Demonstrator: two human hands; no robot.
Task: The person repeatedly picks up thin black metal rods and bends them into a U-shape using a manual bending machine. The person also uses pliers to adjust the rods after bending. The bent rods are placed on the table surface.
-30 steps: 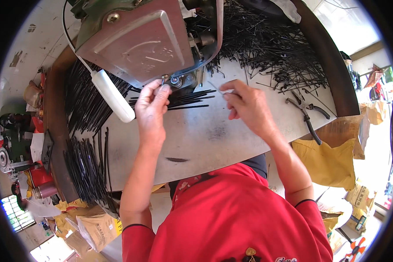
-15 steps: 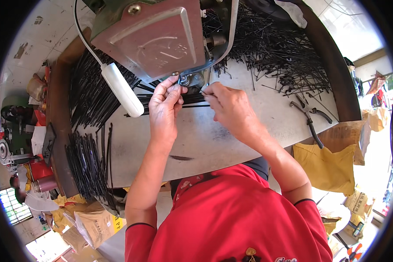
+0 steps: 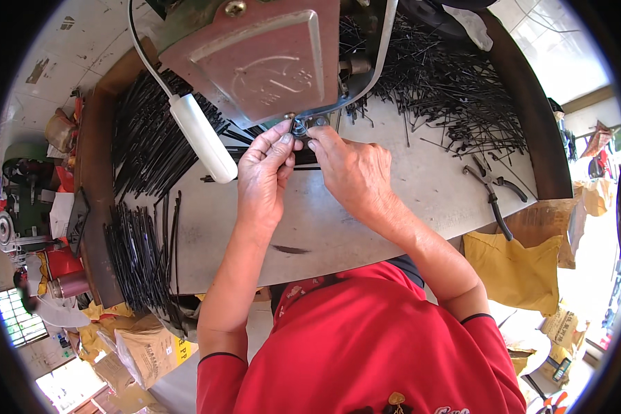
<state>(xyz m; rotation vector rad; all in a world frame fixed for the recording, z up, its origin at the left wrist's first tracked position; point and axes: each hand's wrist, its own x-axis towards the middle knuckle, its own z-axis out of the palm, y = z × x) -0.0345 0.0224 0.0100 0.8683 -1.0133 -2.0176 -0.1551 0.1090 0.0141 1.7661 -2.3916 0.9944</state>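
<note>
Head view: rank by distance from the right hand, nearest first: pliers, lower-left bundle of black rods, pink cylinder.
1. Pliers: on the table, to the right hand's right.
2. Bundle of black rods: table's left end.
3. Pink cylinder: far left, beyond the table.

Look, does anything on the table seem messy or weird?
Yes: the tangled black rods at the far right point every which way, while the left-hand black rods lie mostly side by side. A dark streak marks the tabletop.
</note>
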